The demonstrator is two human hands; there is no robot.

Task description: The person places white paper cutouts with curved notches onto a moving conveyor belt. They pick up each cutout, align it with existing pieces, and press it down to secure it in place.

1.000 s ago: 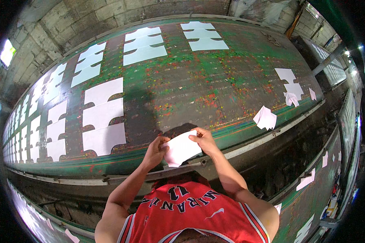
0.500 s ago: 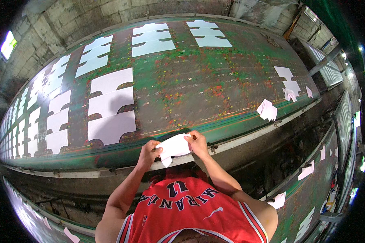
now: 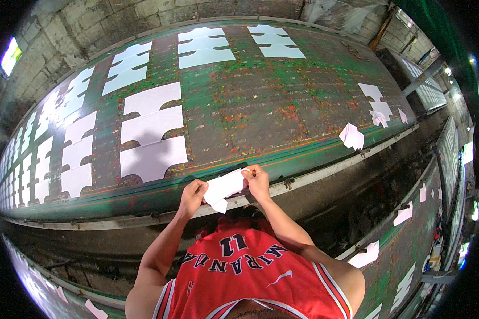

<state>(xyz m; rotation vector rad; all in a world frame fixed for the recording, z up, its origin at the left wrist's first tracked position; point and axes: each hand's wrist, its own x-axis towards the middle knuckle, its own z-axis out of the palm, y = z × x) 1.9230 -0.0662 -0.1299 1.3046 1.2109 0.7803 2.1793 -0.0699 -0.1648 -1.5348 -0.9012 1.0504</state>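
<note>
Between my two hands is a small stack of white cut fabric pieces, with one corner hanging down at its lower edge. My left hand pinches its left end and my right hand pinches its upper right corner. Both hands are in front of my chest, over the near rail of a long table whose dark top is speckled green, red and yellow. Just beyond my left hand, a column of white notched fabric panels lies flat, with a shadow across it.
More white panels lie in rows along the far side and left. At the right end are a crumpled white cloth and other panels. A metal rail edges the table. Behind me on the right stands another table with white scraps.
My hands and the white fabric have shifted slightly left and away from my chest. The view has moved a little; the panels lie as before.
</note>
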